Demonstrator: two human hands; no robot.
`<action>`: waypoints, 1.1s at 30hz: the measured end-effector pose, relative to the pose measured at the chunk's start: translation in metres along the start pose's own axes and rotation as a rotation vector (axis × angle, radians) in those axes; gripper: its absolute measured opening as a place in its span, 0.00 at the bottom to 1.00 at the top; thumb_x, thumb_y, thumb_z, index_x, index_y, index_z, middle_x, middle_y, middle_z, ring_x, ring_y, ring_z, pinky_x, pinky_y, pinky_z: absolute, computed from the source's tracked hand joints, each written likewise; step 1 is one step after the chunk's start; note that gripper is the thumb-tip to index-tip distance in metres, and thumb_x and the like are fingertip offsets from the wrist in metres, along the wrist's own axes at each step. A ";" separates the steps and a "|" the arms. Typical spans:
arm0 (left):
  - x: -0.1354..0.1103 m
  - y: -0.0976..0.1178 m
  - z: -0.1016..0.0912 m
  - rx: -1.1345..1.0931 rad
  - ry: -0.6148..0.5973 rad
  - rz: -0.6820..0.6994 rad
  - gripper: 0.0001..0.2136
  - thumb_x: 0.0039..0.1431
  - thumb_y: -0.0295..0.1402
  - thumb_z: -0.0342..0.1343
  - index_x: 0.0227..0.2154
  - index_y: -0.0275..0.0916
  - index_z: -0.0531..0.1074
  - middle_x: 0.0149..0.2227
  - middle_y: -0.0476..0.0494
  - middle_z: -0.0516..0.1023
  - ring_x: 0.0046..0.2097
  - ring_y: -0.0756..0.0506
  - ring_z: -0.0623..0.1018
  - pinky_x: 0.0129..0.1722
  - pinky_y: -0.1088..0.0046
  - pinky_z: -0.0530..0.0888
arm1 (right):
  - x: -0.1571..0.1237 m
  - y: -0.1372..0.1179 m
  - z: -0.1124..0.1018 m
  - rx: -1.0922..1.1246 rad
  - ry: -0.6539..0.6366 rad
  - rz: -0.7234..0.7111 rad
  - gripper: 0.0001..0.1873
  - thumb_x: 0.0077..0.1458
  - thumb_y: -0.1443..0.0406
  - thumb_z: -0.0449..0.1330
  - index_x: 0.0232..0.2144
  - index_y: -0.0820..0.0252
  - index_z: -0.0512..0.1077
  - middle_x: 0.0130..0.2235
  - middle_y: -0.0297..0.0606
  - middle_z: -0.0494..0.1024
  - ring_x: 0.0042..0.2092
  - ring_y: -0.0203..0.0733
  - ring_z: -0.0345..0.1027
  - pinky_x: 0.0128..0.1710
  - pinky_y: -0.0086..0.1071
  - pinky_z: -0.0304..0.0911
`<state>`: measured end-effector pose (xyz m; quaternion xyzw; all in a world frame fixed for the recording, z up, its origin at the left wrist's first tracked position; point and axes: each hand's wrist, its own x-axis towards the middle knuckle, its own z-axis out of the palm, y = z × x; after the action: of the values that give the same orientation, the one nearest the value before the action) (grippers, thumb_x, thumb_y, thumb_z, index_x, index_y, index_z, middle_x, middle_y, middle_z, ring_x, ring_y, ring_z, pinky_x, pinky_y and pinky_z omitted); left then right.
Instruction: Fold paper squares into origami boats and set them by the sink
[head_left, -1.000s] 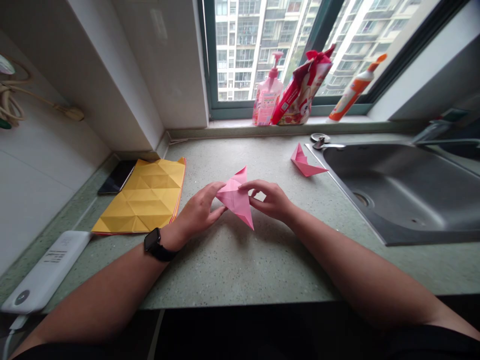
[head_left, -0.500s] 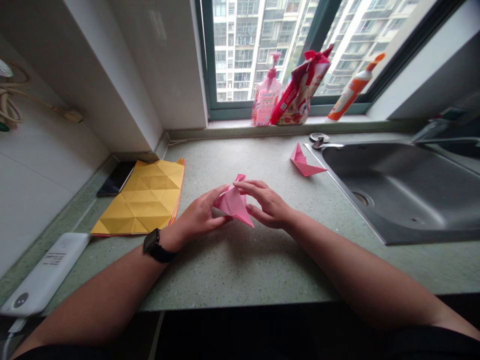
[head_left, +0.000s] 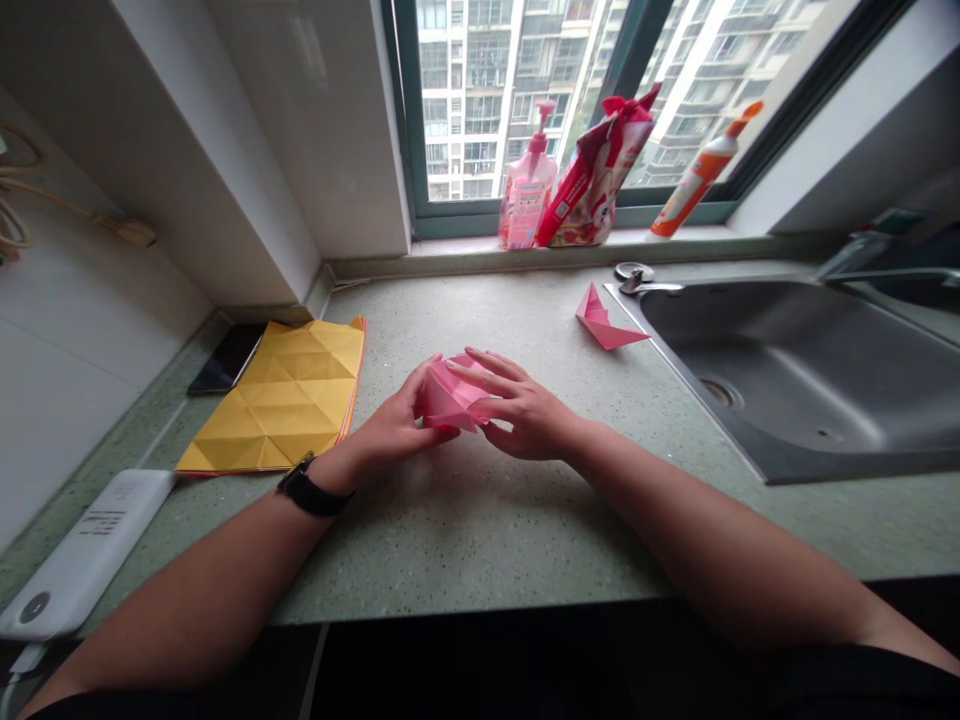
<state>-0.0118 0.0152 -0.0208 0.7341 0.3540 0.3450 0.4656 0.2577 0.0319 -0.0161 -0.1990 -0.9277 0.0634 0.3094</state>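
Note:
A folded piece of pink origami paper (head_left: 450, 395) is held low over the speckled green countertop (head_left: 480, 540). My left hand (head_left: 397, 420) grips its left side between thumb and fingers. My right hand (head_left: 525, 410) holds its right side, with the fingers spread across the top. The paper's folded middle is partly hidden by my fingers. A black smartwatch (head_left: 311, 490) sits on my left wrist. Farther right lies a finished pink paper boat (head_left: 604, 320), beyond the reach of my fingers.
Left of my hands lies a creased yellow paper sheet (head_left: 281, 400), with a black phone (head_left: 227, 358) behind it and a white power bank (head_left: 86, 555) in front. A steel sink (head_left: 795, 380) fills the right. A pink pump bottle (head_left: 527, 190), red packet (head_left: 592, 175) and orange tube (head_left: 697, 170) stand on the windowsill.
The pink paper has drawn into a flatter, rounder shape, and its long points no longer stick out. My right fingers have spread over it, and the view has shifted slightly.

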 end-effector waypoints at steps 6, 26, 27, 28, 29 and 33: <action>0.000 0.001 0.002 -0.009 -0.030 0.062 0.55 0.62 0.41 0.73 0.81 0.50 0.41 0.78 0.30 0.58 0.75 0.28 0.67 0.72 0.44 0.70 | -0.001 0.000 -0.004 -0.068 -0.007 0.023 0.15 0.55 0.72 0.67 0.42 0.48 0.81 0.79 0.29 0.57 0.81 0.58 0.45 0.78 0.64 0.47; 0.003 0.015 -0.002 0.000 0.332 -0.026 0.26 0.59 0.53 0.73 0.49 0.36 0.84 0.47 0.37 0.88 0.47 0.38 0.86 0.48 0.62 0.83 | 0.000 0.011 0.010 0.578 0.158 0.404 0.41 0.59 0.56 0.74 0.69 0.49 0.63 0.57 0.46 0.82 0.57 0.54 0.80 0.59 0.54 0.77; 0.003 0.015 -0.002 -0.008 0.315 -0.034 0.26 0.59 0.54 0.73 0.48 0.36 0.84 0.47 0.37 0.89 0.46 0.38 0.86 0.48 0.62 0.83 | 0.001 0.011 0.010 0.661 0.106 0.416 0.40 0.59 0.55 0.74 0.69 0.50 0.64 0.56 0.46 0.83 0.55 0.53 0.81 0.57 0.52 0.78; 0.003 0.015 -0.001 -0.015 0.296 -0.040 0.26 0.58 0.54 0.73 0.48 0.36 0.85 0.47 0.38 0.89 0.46 0.38 0.86 0.48 0.62 0.83 | 0.001 0.011 0.009 0.737 0.068 0.423 0.40 0.59 0.55 0.74 0.68 0.50 0.65 0.56 0.46 0.83 0.54 0.52 0.82 0.56 0.50 0.79; 0.003 0.014 -0.001 -0.020 0.274 -0.043 0.27 0.58 0.55 0.73 0.48 0.36 0.85 0.46 0.38 0.89 0.46 0.38 0.86 0.48 0.62 0.83 | 0.002 0.010 0.009 0.803 0.045 0.427 0.38 0.60 0.55 0.74 0.67 0.51 0.66 0.56 0.46 0.83 0.53 0.51 0.82 0.54 0.48 0.79; 0.001 0.012 0.000 0.029 0.189 -0.049 0.26 0.61 0.55 0.70 0.46 0.35 0.85 0.45 0.38 0.88 0.45 0.38 0.86 0.48 0.60 0.83 | 0.004 0.010 0.007 0.951 0.055 0.449 0.31 0.62 0.53 0.73 0.62 0.53 0.72 0.52 0.45 0.85 0.51 0.48 0.82 0.51 0.43 0.80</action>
<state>-0.0090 0.0127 -0.0093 0.6959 0.4192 0.3961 0.4278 0.2543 0.0431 -0.0218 -0.2323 -0.7225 0.5368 0.3685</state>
